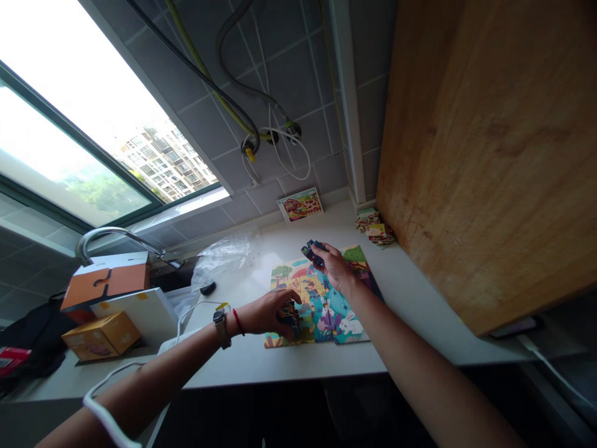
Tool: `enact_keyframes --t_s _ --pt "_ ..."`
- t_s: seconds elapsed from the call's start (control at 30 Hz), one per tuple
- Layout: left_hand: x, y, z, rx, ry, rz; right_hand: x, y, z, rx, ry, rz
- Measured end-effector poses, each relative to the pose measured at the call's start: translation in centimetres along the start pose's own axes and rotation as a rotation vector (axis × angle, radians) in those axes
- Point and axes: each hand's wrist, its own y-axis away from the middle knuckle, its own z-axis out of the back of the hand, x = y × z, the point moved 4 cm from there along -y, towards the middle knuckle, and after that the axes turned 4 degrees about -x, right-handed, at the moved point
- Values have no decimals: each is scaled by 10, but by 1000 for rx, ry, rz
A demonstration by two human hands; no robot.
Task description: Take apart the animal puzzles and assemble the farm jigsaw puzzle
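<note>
"Where's the colourful cardboard animal jigsaw (321, 308)?"
"Near the front edge of the white counter (402, 275)."
"And the grips?"
"The right hand (336, 267) pinches dark-blue cardboard pieces (308, 250) above the jigsaw's far side; the left hand (272, 310) closes round dark printed pieces (290, 317) over its left part."

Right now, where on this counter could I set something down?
Right of the puzzle, a bare patch of counter is bordered by the wooden panel and piled pieces. A smaller one lies between puzzle and picture card. Crowded: the left, with boxes and plastic wrap, and the puzzle, under the left hand and right hand.
</note>
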Motion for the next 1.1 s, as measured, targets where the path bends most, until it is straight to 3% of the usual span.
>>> enact_keyframes --t_s 0.13,0.23,0.4,0.57,0.77,0.97,1.1 --pt "20 -8 12 -149 49 61 1 1 -1 7 13 1" --pt "31 -15 19 -243 233 111 1 1 -1 11 30 8" --pt "18 -30 24 -550 524 4 -1 1 -5 32 90 48" --pt "12 -55 9 -774 735 -74 -5 1 -10 114 276 154" --pt "35 -74 -12 -847 674 -74 -10 3 -10 166 355 65" --pt "34 -66 -19 -923 397 -40 -8 10 -13 181 595 162" --pt "34 -65 -23 -912 360 -5 -7 16 -20 236 750 220"
